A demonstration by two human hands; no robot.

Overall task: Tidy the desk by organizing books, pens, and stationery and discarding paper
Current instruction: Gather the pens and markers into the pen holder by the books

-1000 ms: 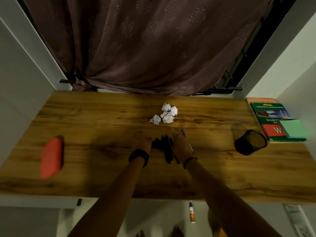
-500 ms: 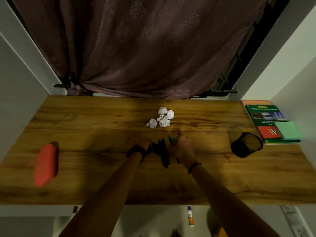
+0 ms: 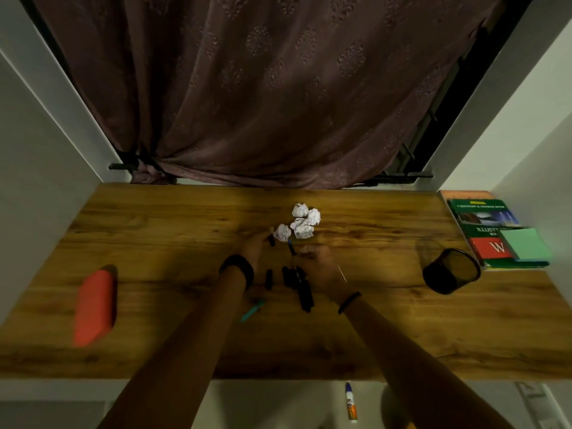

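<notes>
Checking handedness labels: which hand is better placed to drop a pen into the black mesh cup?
Likely right: the right hand grips a blue pen, and the black mesh cup sits on that side.

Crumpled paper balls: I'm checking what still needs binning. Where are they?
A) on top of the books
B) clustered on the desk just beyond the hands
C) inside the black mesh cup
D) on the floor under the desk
B: the crumpled paper balls lie in a cluster on the wooden desk, just beyond the left hand and right hand, apart from the mesh cup and books.
</notes>
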